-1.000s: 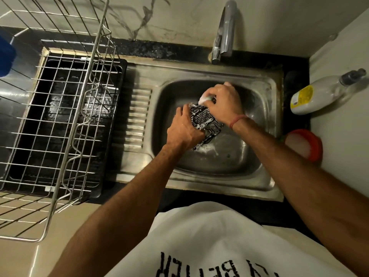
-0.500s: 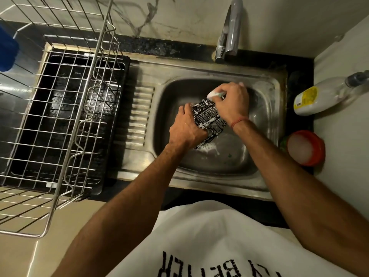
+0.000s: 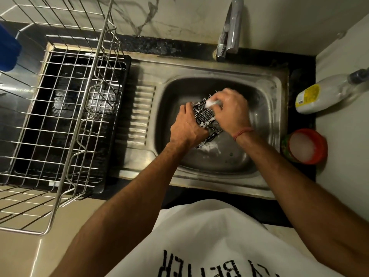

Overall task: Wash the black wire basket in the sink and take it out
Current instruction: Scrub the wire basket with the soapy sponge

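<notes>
The black wire basket [image 3: 204, 114], flecked with white suds, is held tilted over the steel sink [image 3: 265, 116]. My left hand [image 3: 187, 128] grips its left side from below. My right hand [image 3: 232, 110] pinches a pale, foamy scrubber [image 3: 211, 102] and presses it on the basket's upper edge. Most of the basket is hidden between the two hands. Suds lie in the sink bowl under the basket.
The tap [image 3: 229, 31] stands at the back of the sink. A steel dish rack [image 3: 65, 124] over a black drip tray fills the left. A soap bottle [image 3: 323, 92] lies at the right, with a red tub of white soap [image 3: 305, 146] below it.
My right hand has slid the scrubber along the basket's top edge. My left hand has kept its hold, and the basket has tilted slightly.
</notes>
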